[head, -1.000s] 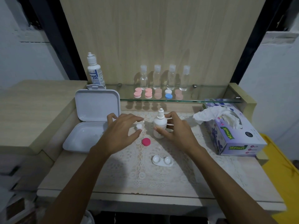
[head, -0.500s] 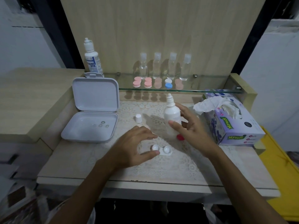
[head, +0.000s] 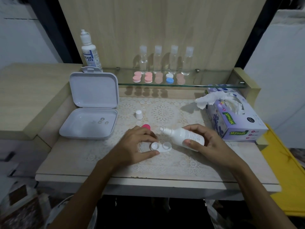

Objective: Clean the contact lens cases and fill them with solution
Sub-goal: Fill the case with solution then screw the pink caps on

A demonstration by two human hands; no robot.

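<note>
An open white contact lens case with two wells lies on the lace mat near the table's front. My left hand pinches its left end between thumb and fingers. My right hand grips a small white solution bottle, tipped sideways with its nozzle pointing left, just above and behind the case. The bottle's white cap stands on the mat further back. A pink lens-case lid lies behind my left hand.
An open white plastic box sits at the left with small rings inside. A tissue box stands at the right. The glass shelf carries several closed lens cases, clear bottles and a larger solution bottle.
My right hand has tipped the bottle from upright to nearly sideways and brought it nearer the case. My left hand has closed on the case's left end.
</note>
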